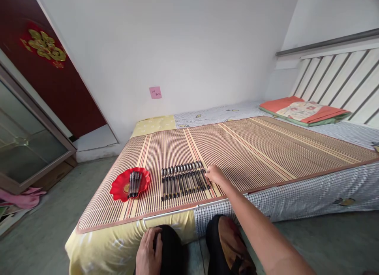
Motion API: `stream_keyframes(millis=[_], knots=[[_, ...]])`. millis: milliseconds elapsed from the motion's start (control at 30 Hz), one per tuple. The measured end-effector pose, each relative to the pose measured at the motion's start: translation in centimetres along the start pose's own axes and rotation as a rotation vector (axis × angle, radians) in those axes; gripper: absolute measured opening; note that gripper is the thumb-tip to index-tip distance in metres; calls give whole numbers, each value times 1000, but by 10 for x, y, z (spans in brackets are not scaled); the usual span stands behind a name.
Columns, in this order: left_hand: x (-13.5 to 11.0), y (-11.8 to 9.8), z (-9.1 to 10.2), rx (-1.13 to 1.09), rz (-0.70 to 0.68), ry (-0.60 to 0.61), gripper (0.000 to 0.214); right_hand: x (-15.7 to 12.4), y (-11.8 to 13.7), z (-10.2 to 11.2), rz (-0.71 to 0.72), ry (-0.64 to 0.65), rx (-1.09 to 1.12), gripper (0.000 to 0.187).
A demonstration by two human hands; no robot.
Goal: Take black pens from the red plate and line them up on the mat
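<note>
A row of several dark-capped clear pens (183, 182) lies side by side on the bamboo mat (242, 156). At the right end of this row, my right hand (215, 174) is closed, its fingertips pinched at the upper end of the last pen (207, 181). Part of that pen is hidden by the fingers. My left hand (149, 249) rests on my left knee with its fingers laid out and nothing in it. Left of the row, a red scalloped plate (117, 187) holds several more pens (135, 184), lying together.
The mat covers a bed with a yellow and checked sheet (310, 196). Folded orange and floral bedding (304, 110) lies at the far right by a white slatted headboard (340, 81). A pink note (155, 92) is on the wall. My knees are at the bed's front edge.
</note>
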State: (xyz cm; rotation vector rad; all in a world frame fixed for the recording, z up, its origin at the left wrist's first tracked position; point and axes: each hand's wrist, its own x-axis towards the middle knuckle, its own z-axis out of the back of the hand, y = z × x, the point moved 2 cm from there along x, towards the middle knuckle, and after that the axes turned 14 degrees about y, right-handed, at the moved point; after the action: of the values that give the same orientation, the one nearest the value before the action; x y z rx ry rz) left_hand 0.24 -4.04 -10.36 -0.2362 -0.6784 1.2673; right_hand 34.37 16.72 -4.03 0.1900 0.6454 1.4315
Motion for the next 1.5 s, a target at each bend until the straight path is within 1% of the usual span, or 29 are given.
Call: stream_keyframes(millis=[400,633,933,1100,1167,1267,1500], knots=[[1,-2,1,-22,16,8,20,-2,2,-1,31,-28,44,8],[1,-4,3,-42,31,29,21,5,-4,-6,36,-27,54,9],[0,-3,1,-50,38,30,20,14,-13,-11,86,-21,74,10],[-1,-2,1,-44,36,31,20,11,-13,-10,97,-42,69,4],[-1,-2,2,-41,33,27,20,9,-14,-10,93,-50,68,6],[-1,-2,1,-34,28,19,20,6,-17,-10,83,-53,71,2],[0,-2,2,-25,25,20,20,4,-17,-12,66,-48,59,5]])
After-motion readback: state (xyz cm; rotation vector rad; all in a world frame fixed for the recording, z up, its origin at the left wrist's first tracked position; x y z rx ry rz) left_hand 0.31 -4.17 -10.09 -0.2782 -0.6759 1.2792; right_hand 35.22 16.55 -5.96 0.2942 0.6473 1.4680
